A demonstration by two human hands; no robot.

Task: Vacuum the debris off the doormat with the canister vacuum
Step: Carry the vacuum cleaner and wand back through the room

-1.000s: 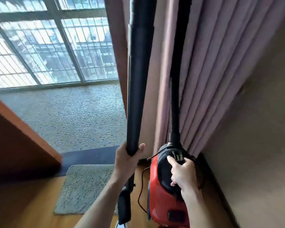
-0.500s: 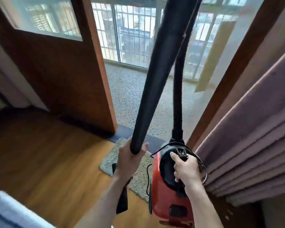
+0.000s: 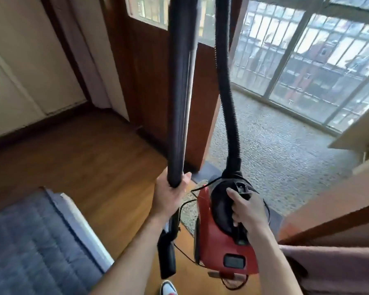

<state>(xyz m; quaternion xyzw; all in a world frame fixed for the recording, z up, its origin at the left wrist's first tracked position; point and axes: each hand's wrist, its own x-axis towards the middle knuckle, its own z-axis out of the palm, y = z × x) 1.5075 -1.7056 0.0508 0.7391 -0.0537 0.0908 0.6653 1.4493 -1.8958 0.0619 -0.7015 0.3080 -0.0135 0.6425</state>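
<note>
The speckled grey-beige woven doormat (image 3: 189, 216) lies on the floor at the doorway. Only a narrow strip of it shows, between the left forearm and the red plastic canister vacuum with a black domed top (image 3: 222, 243), which hides the rest. The right hand (image 3: 247, 211) is clenched round the top of the canister vacuum. Whether the body touches the floor cannot be told.

A black ribbed flexible hose (image 3: 228, 103) rises from the front of the dome and leaves the top of the view. The left hand (image 3: 170, 196) grasps the lower end of a wide black rigid tube (image 3: 181, 92), held nearly upright just left of the hose. Below that hand hangs a narrower black nozzle piece (image 3: 167, 258). A thin black power cord (image 3: 186, 202) loops between the nozzle piece and the canister vacuum.

Underneath is a warm brown wooden plank floor (image 3: 94, 167). A white-and-red shoe tip (image 3: 168, 289) shows at the bottom edge. A grey-blue quilted mattress (image 3: 30, 241) sits at lower left, and a dark wooden door (image 3: 149, 92) stands behind the tube. Beyond the doorway are a pebbled balcony floor (image 3: 275, 156) and a metal-barred window (image 3: 307, 50). A mauve curtain (image 3: 339, 271) fills the lower right.
</note>
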